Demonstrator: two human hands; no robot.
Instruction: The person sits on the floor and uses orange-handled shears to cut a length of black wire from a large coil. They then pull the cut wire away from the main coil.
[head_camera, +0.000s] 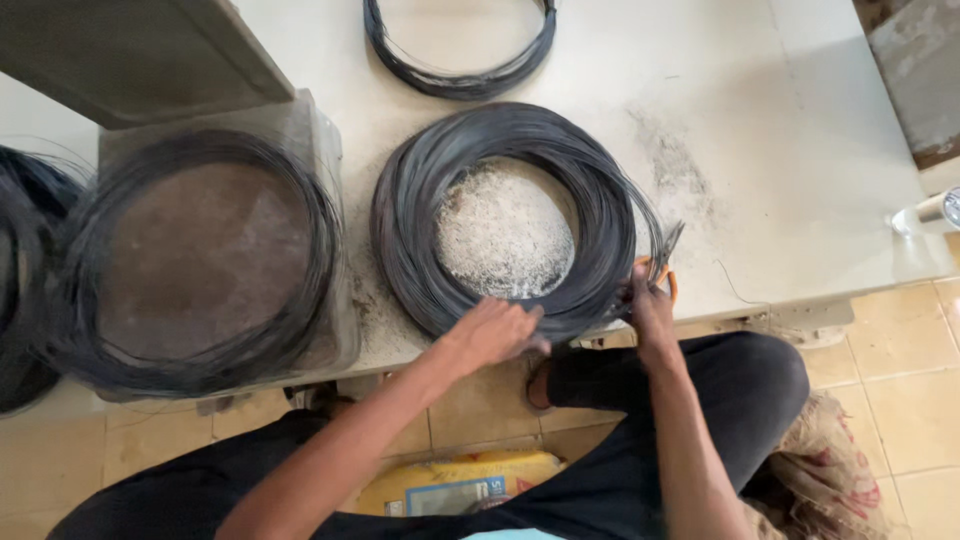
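Nearest the camera, the person's knees in dark trousers frame a patch of tiled floor, where a yellow bag (455, 485) lies below the table edge and a coarse sack (825, 470) sits to its right.

Just above, the left hand (492, 335) rests with fingers curled over the near rim of the large wire coil (505, 215), at the table's front edge. The right hand (648, 305) is closed around orange-handled cutters (662, 268), gripping them against the coil's right side where loose wire ends stick up.

The coil itself is a thick, round bundle of many dark grey strands, lying flat on the pale table (780, 150); its near rim slightly overhangs the table edge. A whitish, scratched patch shows through its centre.

Left of the coil, touching distance away, a blurred second coil (195, 260) sits on a raised plastic-covered block. Right of the coil the tabletop is bare up to its far corner. Beyond the coil, a thinner wire ring (460, 50) lies partly cut off by the frame.
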